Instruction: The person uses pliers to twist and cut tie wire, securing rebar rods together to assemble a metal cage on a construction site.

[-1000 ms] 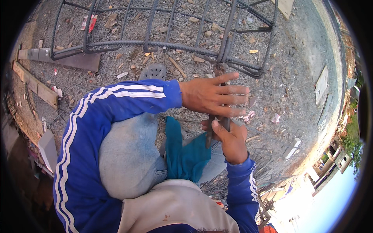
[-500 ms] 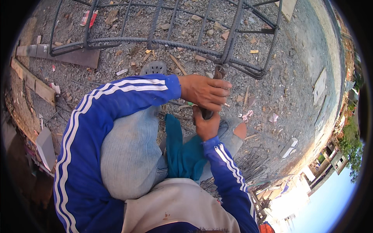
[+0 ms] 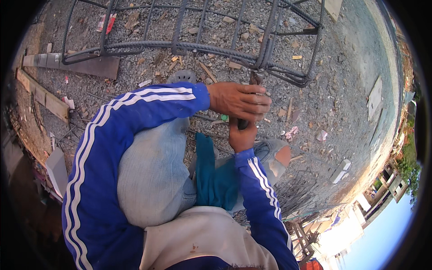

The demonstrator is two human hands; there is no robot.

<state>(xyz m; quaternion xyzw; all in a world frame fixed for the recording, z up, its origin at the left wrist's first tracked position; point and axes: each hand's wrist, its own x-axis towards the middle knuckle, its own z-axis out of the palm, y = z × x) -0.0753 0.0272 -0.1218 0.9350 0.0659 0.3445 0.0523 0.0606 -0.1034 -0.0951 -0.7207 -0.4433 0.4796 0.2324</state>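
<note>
Fingers of your L hand (image 3: pixel 237 100) are together, curled over the steel pincers (image 3: pixel 257 78), just R of frame ctr; your R hand (image 3: pixel 243 137) is clamped round the lower end, directly below. Pincers' head pts up, right by the bottom bar of the rebar cage (image 3: pixel 211 51) across the top of the frame; view's cramped there, so can't tell if they touch. Teal cloth (image 3: pixel 215 182) is at lower ctr, beside your L jeans leg (image 3: pixel 153 180). Grey clog (image 3: pixel 182 76) pokes out just above your L sleeve (image 3: pixel 135 110). Red-and-white wrapper (image 3: pixel 108 22) lies on the gravel (image 3: pixel 310 110), upper L.
</note>
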